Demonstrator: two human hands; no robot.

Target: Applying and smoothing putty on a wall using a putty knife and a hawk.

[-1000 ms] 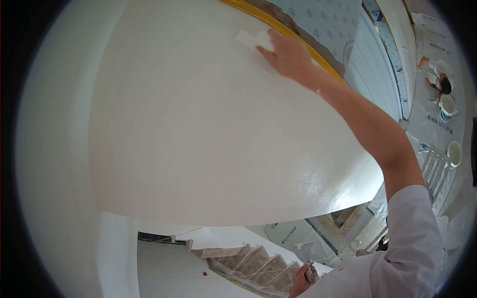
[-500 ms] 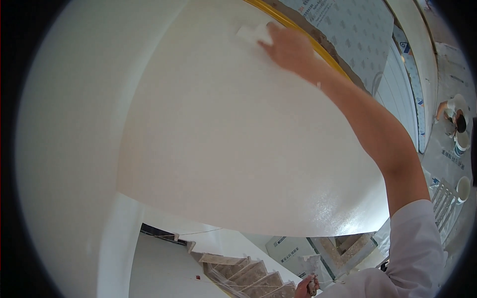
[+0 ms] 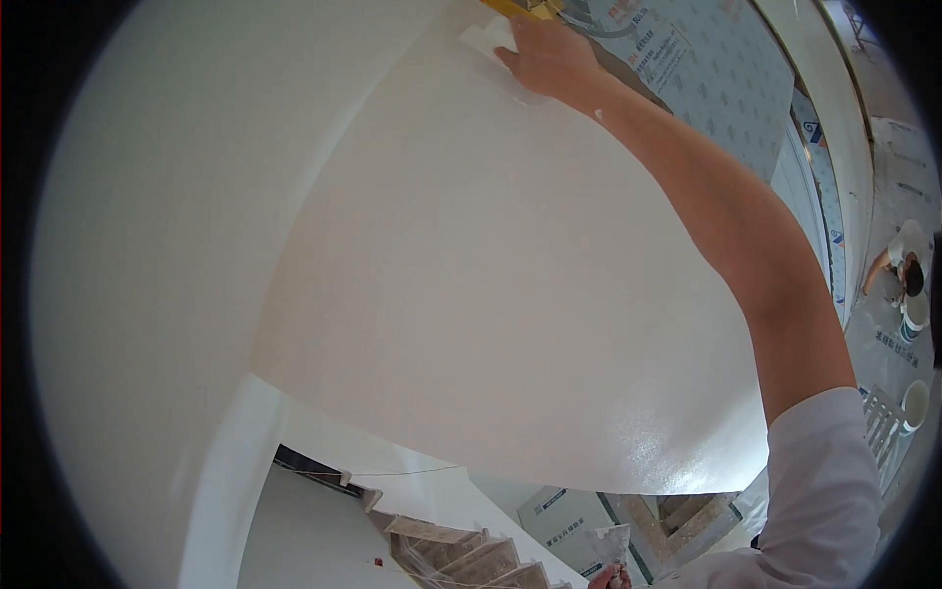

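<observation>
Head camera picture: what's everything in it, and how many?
Smooth curved surface: 1, whitish, middle
Edge strip: 1, yellow, top
Printed sheeting: several pieces, greyish, mainly right
Other person: 1, white top, right
Buckets: 2, mostly white, right
Slatted stand: 1, pale grey, right
Stairs: at least 1 flight, brownish, bottom
Tiny unclear thing: 1, red, lower left
Flat scraper: 1, white, top
Bladed tool: 1, greyish, bottom
Right arm: 1, whitish sleeve, right
Right grip: 1, bare, top, on scraper
Left grip: 1, bare, bottom, on bladed tool

Illumination is soft and moderately bright, with glare at the lower right of the white surface (image 3: 510, 294), fisheye-bent edges and blackened corners.
</observation>
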